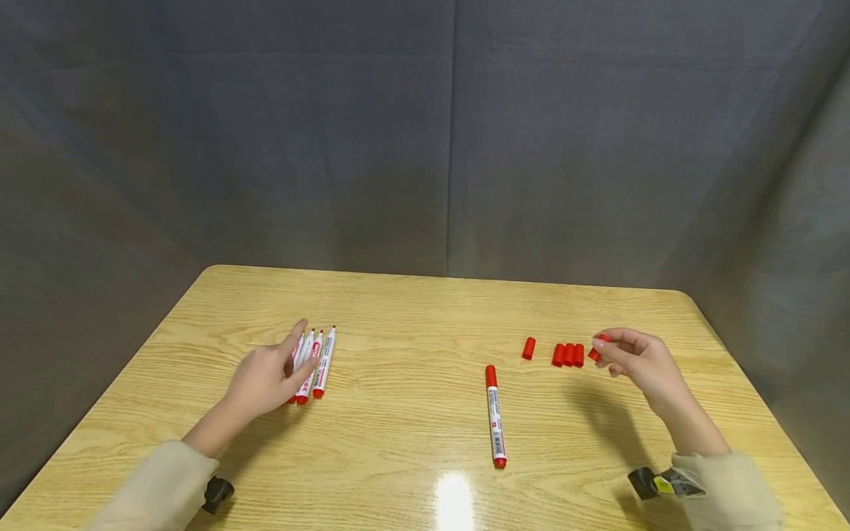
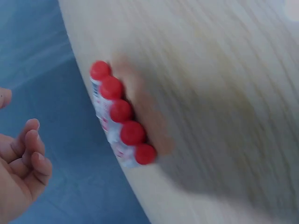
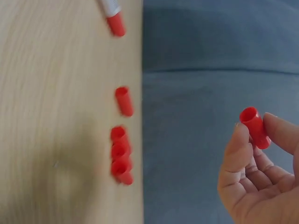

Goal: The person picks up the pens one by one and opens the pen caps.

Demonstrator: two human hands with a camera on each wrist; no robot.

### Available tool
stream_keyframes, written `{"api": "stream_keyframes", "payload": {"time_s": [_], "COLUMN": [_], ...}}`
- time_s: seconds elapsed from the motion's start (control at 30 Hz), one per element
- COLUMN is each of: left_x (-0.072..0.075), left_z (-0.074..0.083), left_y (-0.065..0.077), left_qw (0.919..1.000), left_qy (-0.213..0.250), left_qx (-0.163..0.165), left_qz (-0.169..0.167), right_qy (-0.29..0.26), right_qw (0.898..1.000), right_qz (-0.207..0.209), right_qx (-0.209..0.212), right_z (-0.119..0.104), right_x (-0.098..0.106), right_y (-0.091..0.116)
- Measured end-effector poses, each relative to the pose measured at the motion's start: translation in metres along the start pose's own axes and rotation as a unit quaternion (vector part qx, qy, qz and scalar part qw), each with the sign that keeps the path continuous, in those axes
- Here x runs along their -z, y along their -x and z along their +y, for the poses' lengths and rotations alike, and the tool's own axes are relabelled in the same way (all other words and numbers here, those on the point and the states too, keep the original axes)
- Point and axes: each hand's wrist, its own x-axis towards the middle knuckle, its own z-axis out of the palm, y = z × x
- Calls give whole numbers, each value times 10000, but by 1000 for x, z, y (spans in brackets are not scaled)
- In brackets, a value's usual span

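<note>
Several uncapped white markers with red ends [image 1: 325, 363] lie side by side on the left of the table, tips pointing away. My left hand [image 1: 262, 377] is over them with its fingers loosely bent and hides part of the row; the left wrist view shows the hand [image 2: 23, 168] apart from the red marker ends [image 2: 120, 111]. On the right, my right hand [image 1: 640, 361] pinches a red marker cap [image 3: 255, 128] between thumb and fingers, its hollow end facing the wrist camera. Beside it, three red caps [image 1: 568, 355] stand close together in a row.
Another red cap [image 1: 528, 348] lies slightly left of the row. Closer to the front, a capped red marker [image 1: 495, 418] lies lengthwise on the wooden table [image 1: 398, 369]. A grey curtain [image 1: 319, 147] hangs behind the table's far edge.
</note>
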Motion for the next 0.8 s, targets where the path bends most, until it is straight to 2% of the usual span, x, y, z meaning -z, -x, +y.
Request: {"api": "stream_keyframes", "payload": {"time_s": [0.2,0.3,0.37,0.53,0.67,0.8], "left_x": [2,4,5,6,5,4], "left_z": [14,20,24,30,32,35], "left_y": [0,0,1,2,2,3], "left_qw": [9965,9942,9932,9905,9879,9882], "left_qy": [194,305,379,550,647,718], "left_qx": [-567,-709,-752,-926,-1084,-1053], "left_qz": [589,753,803,855,901,855], "right_qy": [648,1036,1183,1103,1162,1232], "right_qw": [9971,9925,9900,9885,9867,9855], "right_qz": [72,32,-47,-289,-307,-295], "right_qx": [-401,-653,-773,-999,-1094,-1126], "right_z": [16,25,31,48,56,59], "right_x": [8,11,11,10,8,7], "right_y": [-13,-22,-29,-45,-53,-55]}}
